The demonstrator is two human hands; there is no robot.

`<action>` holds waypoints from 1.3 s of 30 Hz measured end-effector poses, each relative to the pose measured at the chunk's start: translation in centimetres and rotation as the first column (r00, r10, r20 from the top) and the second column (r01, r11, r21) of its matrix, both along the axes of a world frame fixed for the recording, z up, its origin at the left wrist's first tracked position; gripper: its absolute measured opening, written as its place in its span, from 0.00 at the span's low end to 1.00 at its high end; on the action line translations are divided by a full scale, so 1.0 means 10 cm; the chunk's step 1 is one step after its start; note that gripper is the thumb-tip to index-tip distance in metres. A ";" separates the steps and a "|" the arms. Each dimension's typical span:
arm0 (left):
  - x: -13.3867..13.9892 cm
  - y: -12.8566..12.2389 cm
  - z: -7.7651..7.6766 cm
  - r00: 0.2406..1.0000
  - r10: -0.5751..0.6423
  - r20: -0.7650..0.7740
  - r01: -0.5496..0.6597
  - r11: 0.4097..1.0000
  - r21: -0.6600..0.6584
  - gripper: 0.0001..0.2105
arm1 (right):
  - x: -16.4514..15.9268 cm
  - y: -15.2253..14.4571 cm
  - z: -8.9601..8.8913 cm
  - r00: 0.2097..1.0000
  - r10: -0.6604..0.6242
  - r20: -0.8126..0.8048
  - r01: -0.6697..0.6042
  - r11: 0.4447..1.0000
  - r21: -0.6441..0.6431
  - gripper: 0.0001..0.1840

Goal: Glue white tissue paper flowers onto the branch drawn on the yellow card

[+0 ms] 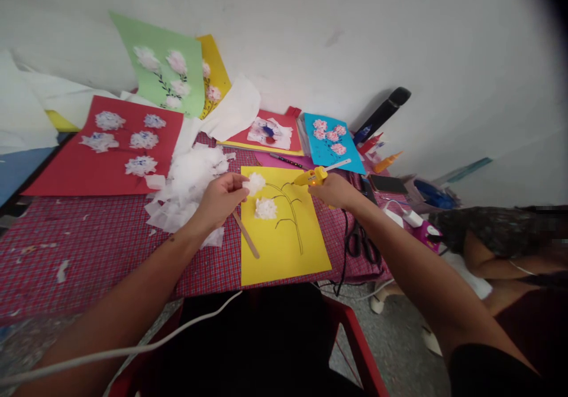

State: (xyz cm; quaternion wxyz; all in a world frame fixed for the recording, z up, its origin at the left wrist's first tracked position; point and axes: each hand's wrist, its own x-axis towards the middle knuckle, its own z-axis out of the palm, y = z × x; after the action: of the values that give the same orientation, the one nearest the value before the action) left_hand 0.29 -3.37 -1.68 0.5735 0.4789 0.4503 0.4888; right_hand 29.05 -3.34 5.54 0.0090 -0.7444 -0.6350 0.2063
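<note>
A yellow sheet of paper point(284, 249) lies before me with a branching stem drawn on it. My left hand point(222, 199) pinches a piece of white tissue paper point(245, 187) at the sheet's left edge, against a fluffy white paper flower point(256, 182). A second white paper flower point(265, 208) sits just below it, beside the stem. In my right hand point(335, 190) is a yellow glue gun point(313, 177), its nozzle pointing left over the top of the stem and a white glue stick out of its back. A flat wooden stick point(247, 236) rests across the sheet's left edge.
White tissue squares point(186, 178) are heaped to the left. Finished flower pictures on red point(57, 166), green point(128, 42) and blue paper point(319, 154) stand around. Black scissors point(361, 244), a phone point(388, 184) and a power strip point(426, 231) lie right. Another person's leg point(483, 255) is beyond.
</note>
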 end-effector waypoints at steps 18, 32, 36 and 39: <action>-0.01 0.01 -0.02 1.000 0.000 -0.014 0.001 1.000 0.026 0.12 | 0.14 -0.03 -0.04 0.972 -0.032 -0.233 0.034 0.999 0.007 0.10; 0.01 0.00 -0.02 1.000 -0.004 -0.011 0.004 1.000 0.009 0.11 | 0.02 -0.07 -0.08 0.969 -0.024 -0.246 0.010 0.998 -0.059 0.09; 0.01 -0.01 -0.02 1.000 -0.005 -0.017 0.005 1.000 0.006 0.12 | -0.03 -0.09 0.01 0.988 -0.009 -0.156 -0.002 0.997 -0.071 0.09; 0.01 -0.02 -0.03 1.000 -0.011 -0.019 0.011 1.000 0.000 0.12 | -0.03 -0.10 0.10 0.994 0.002 -0.110 -0.012 0.996 -0.089 0.08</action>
State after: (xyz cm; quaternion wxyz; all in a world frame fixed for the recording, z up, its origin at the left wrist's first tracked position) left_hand 0.44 -3.53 -1.94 0.5718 0.4859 0.4532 0.4812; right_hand 28.75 -4.37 6.58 0.0101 -0.7294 -0.6262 0.2752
